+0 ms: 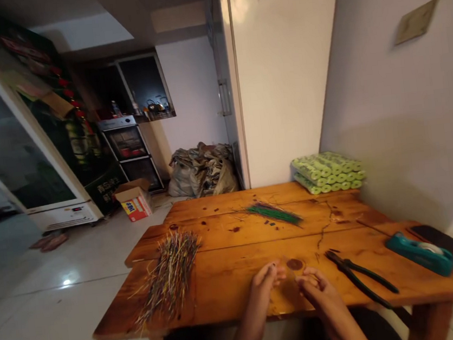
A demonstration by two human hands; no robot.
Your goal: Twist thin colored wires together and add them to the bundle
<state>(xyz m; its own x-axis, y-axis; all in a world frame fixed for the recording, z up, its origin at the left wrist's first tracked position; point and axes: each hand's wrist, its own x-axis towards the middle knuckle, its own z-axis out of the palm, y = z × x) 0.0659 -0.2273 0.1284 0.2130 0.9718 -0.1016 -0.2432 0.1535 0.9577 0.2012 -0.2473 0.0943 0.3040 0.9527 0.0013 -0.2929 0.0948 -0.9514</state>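
Both hands rest at the near edge of the wooden desk (228, 257). The left hand (266, 281) has its fingers (273, 267) pinched together; the right hand (319, 285) has its fingers curled inward. Whether a thin strand runs between them cannot be determined. A bundle of multicoloured wires (170, 272) lies well to the left of the left hand. Black pliers (359, 277) lie just beside the right hand. A teal tape dispenser (420, 253) sits farther right. Green wires (274, 213) lie mid-desk; green rolls (327, 172) sit at the far edge.
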